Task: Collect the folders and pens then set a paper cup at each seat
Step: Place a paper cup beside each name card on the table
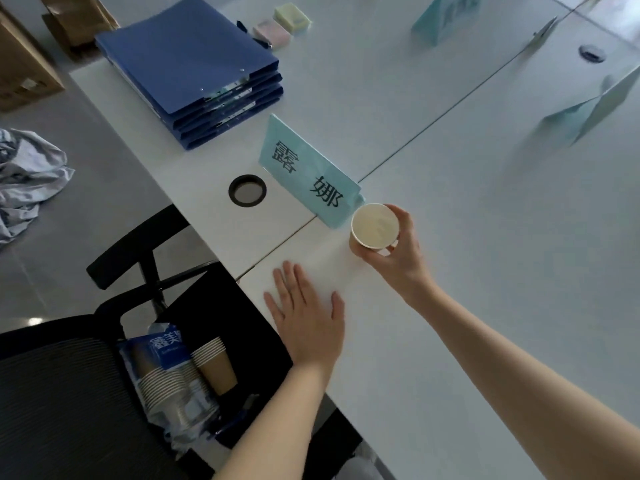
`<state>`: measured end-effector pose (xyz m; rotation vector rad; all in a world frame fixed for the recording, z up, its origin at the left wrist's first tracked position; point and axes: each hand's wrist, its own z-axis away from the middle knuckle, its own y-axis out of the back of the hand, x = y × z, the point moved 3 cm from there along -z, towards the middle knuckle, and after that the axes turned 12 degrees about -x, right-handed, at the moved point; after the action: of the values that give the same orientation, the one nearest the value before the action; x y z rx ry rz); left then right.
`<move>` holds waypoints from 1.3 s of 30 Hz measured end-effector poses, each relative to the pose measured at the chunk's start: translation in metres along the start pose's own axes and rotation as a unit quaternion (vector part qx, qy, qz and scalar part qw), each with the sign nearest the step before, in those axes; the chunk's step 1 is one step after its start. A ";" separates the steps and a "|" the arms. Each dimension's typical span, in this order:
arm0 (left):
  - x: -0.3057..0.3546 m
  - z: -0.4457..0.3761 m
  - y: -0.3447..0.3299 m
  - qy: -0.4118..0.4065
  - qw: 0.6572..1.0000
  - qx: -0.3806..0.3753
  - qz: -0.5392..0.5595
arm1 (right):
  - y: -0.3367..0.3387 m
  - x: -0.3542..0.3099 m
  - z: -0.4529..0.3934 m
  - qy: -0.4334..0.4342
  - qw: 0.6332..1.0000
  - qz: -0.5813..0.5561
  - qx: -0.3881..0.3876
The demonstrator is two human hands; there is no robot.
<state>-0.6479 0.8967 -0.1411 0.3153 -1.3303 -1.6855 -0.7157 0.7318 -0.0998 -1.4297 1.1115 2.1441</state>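
Your right hand [398, 251] grips an empty cup [374, 226] just beside the name card [308, 174], left hand [308, 317] flat on the table [485, 202], more cups [213, 362] stacked on the chair [69, 393], folders [194, 71] piled up

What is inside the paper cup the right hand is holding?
Nothing visible: the paper cup in the right hand shows a bare pale interior. Its base and whatever lies beneath are hidden.

white worktop [485, 237] of joined panels, round cable port [247, 190] near its edge. black mesh chair [69, 393] alongside. grey tiled floor [86, 220]; cardboard boxes [20, 57] and crumpled cloth [27, 174] on it.
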 end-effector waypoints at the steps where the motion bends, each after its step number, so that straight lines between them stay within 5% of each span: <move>1: 0.003 -0.001 -0.004 0.010 1.000 0.009 -0.004 | 0.000 0.001 -0.003 -0.005 1.000 -0.008 0.003; 28: 0.007 -0.006 -0.011 0.023 0.996 0.049 -0.068 | 0.008 0.040 0.023 -0.039 0.999 0.013 0.009; 39: -0.002 0.018 0.016 -0.024 0.989 -0.116 -0.087 | 0.048 0.067 0.185 -0.116 0.989 0.085 0.043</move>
<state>-0.6508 0.9101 -0.1208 0.2609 -1.1525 -1.9844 -0.8920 0.8313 -0.1043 -1.0483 1.2568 2.2771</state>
